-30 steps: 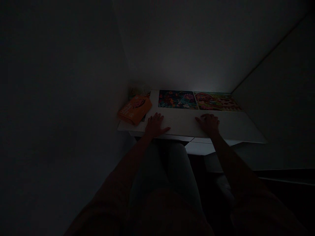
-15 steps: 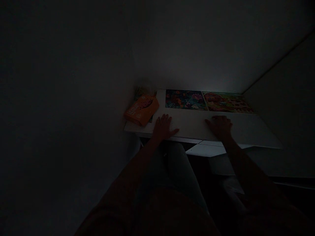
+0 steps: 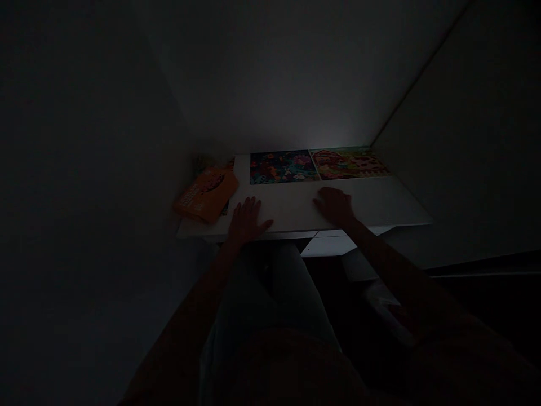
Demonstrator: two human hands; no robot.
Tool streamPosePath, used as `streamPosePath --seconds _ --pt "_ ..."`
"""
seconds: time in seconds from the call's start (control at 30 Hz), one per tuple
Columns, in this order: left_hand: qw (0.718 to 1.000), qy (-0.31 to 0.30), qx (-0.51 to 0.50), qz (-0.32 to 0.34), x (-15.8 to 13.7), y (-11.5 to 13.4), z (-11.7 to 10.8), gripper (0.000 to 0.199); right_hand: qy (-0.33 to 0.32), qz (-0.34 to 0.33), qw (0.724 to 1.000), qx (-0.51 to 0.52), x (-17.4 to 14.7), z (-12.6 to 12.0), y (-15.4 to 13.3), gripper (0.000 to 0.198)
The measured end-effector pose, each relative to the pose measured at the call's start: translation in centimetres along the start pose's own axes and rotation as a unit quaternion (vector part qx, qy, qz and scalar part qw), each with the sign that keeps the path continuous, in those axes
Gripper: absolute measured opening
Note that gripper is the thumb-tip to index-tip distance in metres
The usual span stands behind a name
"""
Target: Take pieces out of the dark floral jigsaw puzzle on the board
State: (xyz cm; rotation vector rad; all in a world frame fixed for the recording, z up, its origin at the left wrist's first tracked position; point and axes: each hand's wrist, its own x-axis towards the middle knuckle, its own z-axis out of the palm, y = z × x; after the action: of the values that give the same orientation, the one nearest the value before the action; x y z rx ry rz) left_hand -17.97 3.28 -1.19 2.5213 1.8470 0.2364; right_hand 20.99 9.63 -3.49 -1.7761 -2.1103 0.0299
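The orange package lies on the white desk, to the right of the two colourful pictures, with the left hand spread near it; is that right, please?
Not quite: the head view shows the orange package to the left of the two colourful pictures; it lies on the white desk, with the left hand spread near it.

Free: tabletop between the hands, centre, and right of centre | Obstacles: orange package, left of centre; back wall, upper centre; side wall, right
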Motion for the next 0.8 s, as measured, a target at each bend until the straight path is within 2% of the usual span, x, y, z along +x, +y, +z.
streamPosePath --seconds 0.17,0.37,0.47,0.63,0.8 --pt "1.0 -0.002 0.016 0.003 -0.2 -1.1 0.6 0.097 -0.022 -0.079 0.997 0.014 2.2 0.5 0.0 0.061" --pt "1.0 -0.008 0.02 0.0 -0.5 -1.6 0.7 0.094 -0.044 -0.078 0.995 0.032 7.8 3.1 -2.0 0.063" --pt "1.0 -0.012 0.017 -0.008 -0.5 -1.4 0.4 0.094 -0.065 -0.066 0.995 0.039 9.2 3.6 -3.2 0.068" --pt "1.0 -0.007 0.01 -0.008 -0.5 -1.0 0.2 0.093 -0.075 -0.082 0.993 0.035 8.0 3.0 -3.9 0.08" --pt "1.0 0.009 0.004 0.0 -0.5 -0.8 0.3 0.094 -0.075 -0.119 0.99 0.031 5.6 2.4 -3.3 0.079"
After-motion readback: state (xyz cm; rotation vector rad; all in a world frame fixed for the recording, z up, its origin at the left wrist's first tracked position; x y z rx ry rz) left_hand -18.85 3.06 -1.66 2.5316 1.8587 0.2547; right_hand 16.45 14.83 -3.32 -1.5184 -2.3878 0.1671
